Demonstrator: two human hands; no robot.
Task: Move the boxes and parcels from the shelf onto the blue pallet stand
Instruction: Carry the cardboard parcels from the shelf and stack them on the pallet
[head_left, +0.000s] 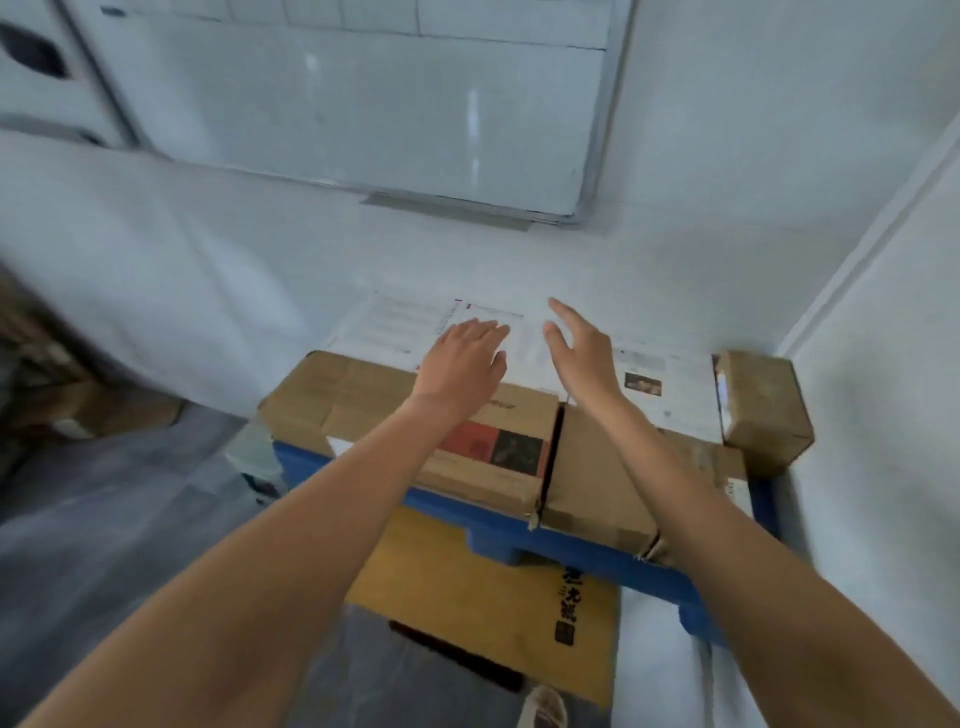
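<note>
The blue pallet stand (592, 553) stands against the white wall and carries several boxes. A brown box with a red and black label (353, 400) lies on its left half, another brown box (597, 467) on its right. A white printed box (675, 389) lies behind them, and a small brown box (763, 410) sits at the far right. My left hand (462, 364) hovers over the white box with fingers relaxed and holds nothing. My right hand (582, 348) is beside it with straight, spread fingers, also holding nothing.
A whiteboard (353, 109) hangs on the wall above the pallet. A flat yellow-brown cardboard sheet with black characters (467, 587) lies on the floor in front of the stand. Blurred brown boxes (47, 374) are at the left. A wall corner closes the right side.
</note>
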